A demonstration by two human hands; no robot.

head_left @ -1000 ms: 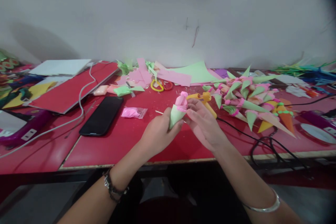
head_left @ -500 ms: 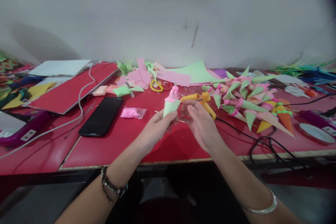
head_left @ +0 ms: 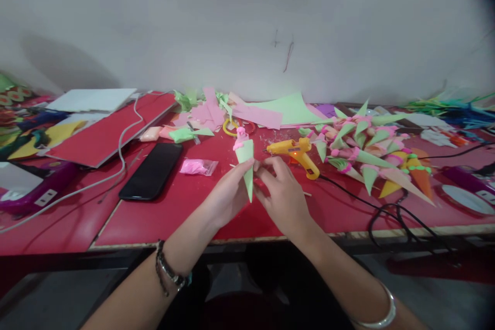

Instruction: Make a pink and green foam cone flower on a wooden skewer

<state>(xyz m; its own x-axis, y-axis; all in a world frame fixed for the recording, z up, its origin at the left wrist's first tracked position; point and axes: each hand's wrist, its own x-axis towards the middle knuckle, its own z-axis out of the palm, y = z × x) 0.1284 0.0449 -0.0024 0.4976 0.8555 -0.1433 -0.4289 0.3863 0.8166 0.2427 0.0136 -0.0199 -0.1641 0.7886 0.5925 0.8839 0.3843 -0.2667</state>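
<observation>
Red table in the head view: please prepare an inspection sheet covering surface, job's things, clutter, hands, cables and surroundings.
Surface: red table, with a seam at left.
Job's things: pale green pointed paper cone with pink top; yellow plastic glue gun lying to its right, orange light lit.
Clutter: black rectangular phone, clear plastic packet of pink material, heap of green and pink paper cones.
Hands: left hand holds the cone; right hand beside it, contact unclear.
Cables: white cable at left; black cable from the glue gun, looped at right.
Surroundings: grey wall behind the table, thin dark marks on it.
</observation>
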